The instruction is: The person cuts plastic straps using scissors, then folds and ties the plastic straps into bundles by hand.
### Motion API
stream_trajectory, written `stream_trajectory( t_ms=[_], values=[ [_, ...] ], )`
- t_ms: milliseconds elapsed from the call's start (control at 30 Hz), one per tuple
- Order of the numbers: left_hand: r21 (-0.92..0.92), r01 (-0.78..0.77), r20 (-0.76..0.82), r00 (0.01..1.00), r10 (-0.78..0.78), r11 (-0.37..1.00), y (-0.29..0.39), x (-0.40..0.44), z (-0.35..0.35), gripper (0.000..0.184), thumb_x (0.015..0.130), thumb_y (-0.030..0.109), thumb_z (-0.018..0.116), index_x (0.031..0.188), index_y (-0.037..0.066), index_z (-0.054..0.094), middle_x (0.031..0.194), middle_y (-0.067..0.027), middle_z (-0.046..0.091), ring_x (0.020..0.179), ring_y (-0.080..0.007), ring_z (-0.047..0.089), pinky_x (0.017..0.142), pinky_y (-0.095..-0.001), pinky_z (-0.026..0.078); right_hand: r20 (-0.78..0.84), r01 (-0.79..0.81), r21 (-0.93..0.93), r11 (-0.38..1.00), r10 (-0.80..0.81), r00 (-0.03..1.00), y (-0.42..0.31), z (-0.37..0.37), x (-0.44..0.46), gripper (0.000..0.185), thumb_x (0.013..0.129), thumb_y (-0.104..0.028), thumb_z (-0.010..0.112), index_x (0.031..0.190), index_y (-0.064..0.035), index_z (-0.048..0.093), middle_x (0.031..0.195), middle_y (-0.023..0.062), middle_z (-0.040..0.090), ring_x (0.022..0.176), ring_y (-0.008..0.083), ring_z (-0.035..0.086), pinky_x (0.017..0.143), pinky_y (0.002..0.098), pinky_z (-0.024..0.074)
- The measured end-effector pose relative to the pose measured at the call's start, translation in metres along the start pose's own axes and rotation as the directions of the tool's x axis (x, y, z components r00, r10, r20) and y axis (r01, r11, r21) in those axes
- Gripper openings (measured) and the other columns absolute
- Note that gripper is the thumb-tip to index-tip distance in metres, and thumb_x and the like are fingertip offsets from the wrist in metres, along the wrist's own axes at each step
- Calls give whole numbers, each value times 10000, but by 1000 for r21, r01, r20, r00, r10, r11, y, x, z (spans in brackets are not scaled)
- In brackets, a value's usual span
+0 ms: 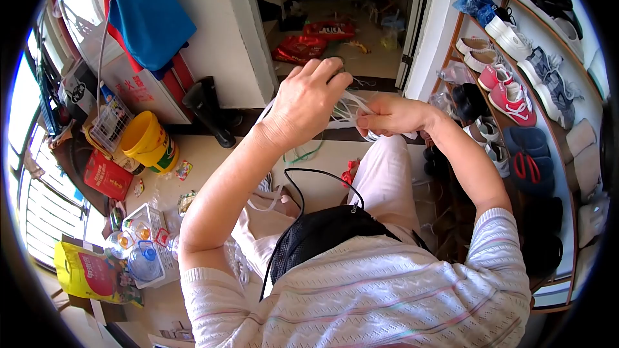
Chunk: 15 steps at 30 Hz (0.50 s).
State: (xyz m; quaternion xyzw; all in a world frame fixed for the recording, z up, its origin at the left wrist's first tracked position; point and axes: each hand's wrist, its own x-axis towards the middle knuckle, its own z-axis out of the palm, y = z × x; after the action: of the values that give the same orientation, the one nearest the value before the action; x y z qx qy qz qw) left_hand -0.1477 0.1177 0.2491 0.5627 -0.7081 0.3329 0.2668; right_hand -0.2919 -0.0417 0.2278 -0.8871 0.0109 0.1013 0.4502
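Note:
Both hands are raised in front of my body at the doorway, with a tangle of thin white plastic strips (348,108) between them. My left hand (308,100) is closed around the strips, back of the hand toward me. Thumb and fingers of my right hand (396,115) pinch the other side of the same strips. Loose ends stick out above and below the hands. A thin green string (308,153) dangles under my left hand. A white strap (265,203) lies lower down by my leg. The exact knotting is hidden by the fingers.
A shoe rack (560,130) full of shoes stands close on the right. To the left are a yellow bucket (143,138), black rubber boots (209,113) and a white basket of plastic bottles (169,264). Red bags (302,48) lie beyond the doorway. A black bag (335,232) rests at my waist.

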Motion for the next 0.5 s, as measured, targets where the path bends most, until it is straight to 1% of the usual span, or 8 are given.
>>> stream_trajectory(
  t_ms=[100,133,200,233,333,400,467,500],
  values=[
    [-256,66,179,984,-20,964,-9,-7,3,183,758,12,587,935,32,630,820,-69,612,686,-203,586,628,-298,491,88,59,47,997,-63,994,5,4,-3,352,922,-342,479,789,-26,561,557,-40,418,503,62,369,472,224,308],
    [-403,237,353,931,-88,884,-9,-6,-3,174,778,20,580,944,23,631,774,-56,608,636,-171,568,590,-274,477,159,15,62,998,-25,987,1,3,-6,350,918,-339,488,791,-22,561,560,-39,421,503,61,370,469,221,306],
    [-542,588,680,727,-99,600,-12,-1,-17,164,816,36,566,962,4,633,681,-30,601,536,-108,534,513,-228,449,300,-75,82,994,47,953,-2,-1,-10,346,910,-334,506,794,-13,562,567,-36,428,502,59,373,465,215,301],
    [-573,699,762,647,-36,429,-17,-1,-18,150,857,64,551,954,-6,641,655,0,583,527,-34,484,474,-180,398,340,-69,150,986,14,940,-1,2,-10,326,893,-322,543,798,-11,568,571,-39,428,493,50,367,451,204,280],
    [-664,748,747,664,31,-23,-22,-13,-8,176,865,97,562,995,8,641,650,-9,582,496,-45,479,423,-174,353,333,-86,274,958,-11,943,-13,2,-23,323,874,-327,571,799,-13,573,569,-40,429,471,48,360,426,200,261],
    [-742,610,651,754,-84,-278,-17,-28,16,172,871,113,565,1001,25,635,653,-11,581,505,-41,463,421,-169,335,226,-19,401,916,-79,971,-18,1,-27,322,864,-332,582,793,-17,574,561,-38,428,462,45,361,417,195,253],
    [-824,459,549,791,-270,-332,0,-31,29,179,880,156,557,981,28,630,642,-10,575,504,-42,449,422,-184,328,43,131,434,891,-166,985,-22,0,-27,332,869,-346,571,779,-27,564,538,-39,419,431,40,358,382,187,243],
    [-871,437,490,812,-318,-225,4,-31,33,207,896,202,535,962,25,622,621,2,552,495,-42,433,417,-195,316,-72,182,452,873,-168,983,-25,-3,-27,335,875,-351,559,769,-34,553,531,-43,414,426,34,355,373,183,240]
  ],
)
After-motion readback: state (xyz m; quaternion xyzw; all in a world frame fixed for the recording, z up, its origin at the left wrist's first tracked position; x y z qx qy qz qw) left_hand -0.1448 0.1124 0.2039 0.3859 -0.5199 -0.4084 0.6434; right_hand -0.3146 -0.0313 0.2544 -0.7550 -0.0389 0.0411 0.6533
